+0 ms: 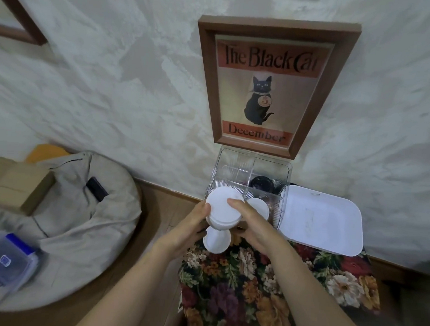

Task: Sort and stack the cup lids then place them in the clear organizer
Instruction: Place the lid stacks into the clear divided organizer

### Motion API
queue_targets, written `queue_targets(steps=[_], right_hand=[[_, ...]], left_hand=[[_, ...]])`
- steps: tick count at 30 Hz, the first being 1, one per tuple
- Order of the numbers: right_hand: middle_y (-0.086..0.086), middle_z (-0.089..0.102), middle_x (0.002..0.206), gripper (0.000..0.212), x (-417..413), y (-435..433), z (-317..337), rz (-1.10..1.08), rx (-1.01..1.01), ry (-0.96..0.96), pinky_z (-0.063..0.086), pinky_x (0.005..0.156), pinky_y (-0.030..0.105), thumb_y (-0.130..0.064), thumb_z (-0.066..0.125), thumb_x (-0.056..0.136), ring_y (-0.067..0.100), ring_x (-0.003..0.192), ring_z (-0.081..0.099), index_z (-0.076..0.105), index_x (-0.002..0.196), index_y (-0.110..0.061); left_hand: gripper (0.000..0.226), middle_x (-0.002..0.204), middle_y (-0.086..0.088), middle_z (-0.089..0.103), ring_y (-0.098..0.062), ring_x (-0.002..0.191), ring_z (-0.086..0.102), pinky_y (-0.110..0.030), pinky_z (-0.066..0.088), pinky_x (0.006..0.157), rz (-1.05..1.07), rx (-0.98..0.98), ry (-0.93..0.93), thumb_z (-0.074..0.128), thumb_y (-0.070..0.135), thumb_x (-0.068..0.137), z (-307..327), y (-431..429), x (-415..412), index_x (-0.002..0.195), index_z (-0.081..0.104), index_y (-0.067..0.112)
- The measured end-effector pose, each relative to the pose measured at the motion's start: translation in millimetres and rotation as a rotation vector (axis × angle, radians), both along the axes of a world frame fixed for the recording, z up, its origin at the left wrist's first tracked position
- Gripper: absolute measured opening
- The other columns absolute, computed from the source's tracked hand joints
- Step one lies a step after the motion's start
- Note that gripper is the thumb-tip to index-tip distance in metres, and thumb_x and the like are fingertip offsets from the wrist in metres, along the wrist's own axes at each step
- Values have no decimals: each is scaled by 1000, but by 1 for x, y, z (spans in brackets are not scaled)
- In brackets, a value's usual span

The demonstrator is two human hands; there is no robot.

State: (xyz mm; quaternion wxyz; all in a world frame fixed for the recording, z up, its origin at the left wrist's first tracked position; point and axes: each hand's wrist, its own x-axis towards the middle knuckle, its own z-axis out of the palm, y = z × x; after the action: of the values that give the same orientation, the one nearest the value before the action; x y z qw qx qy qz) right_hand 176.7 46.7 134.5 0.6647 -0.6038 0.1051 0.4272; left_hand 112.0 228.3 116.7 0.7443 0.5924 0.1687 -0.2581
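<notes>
Both hands grip a stack of round white plastic cup lids [223,213], held just above the far left corner of the flower-patterned counter [277,288]. The left hand [191,228] wraps its side, fingers curled against the rims; the right hand [249,223] clamps the other side, thumb pressed on the top lid. The stack's axis runs roughly upright, tilted slightly toward the camera, flat top facing up. Two single white lids, one at the near left [216,240] and one behind the right hand [258,208], wait separately. The step looks like squaring the stack. Next, it would need lowering into an open compartment of the clear plastic divided organizer [286,175] at the far edge, which already holds black lids [261,183].
</notes>
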Motion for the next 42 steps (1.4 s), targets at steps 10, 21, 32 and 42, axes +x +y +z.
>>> queue_targets(steps=[10,21,32,42], right_hand=[[6,65,133,48,34,8,8,-20,-11,5,56,102,44,-50,71,90,29,125,60,61,132,-29],[-2,64,134,41,50,14,-11,46,-145,-92,52,105,42,-45,65,98,20,123,60,59,137,-33],[-8,72,121,47,53,4,-29,110,-389,-347,59,98,42,-51,70,94,13,108,69,69,133,-26],[-5,69,129,54,53,1,-40,204,-602,-523,45,74,22,-54,73,91,14,109,63,68,135,-22]], left_hand=[[70,144,9,63,-11,133,59,-29,45,101,34,3,-1,44,73,92,16,-5,31,150,49,34],[56,134,6,70,-11,123,64,-19,51,86,107,-14,34,38,60,101,6,-11,40,144,54,29],[39,122,2,76,-9,109,71,-19,54,81,206,40,60,48,42,106,-14,-22,48,135,63,20],[22,109,8,79,-17,106,73,-43,57,101,319,349,-39,65,35,101,-40,-23,44,121,74,30]])
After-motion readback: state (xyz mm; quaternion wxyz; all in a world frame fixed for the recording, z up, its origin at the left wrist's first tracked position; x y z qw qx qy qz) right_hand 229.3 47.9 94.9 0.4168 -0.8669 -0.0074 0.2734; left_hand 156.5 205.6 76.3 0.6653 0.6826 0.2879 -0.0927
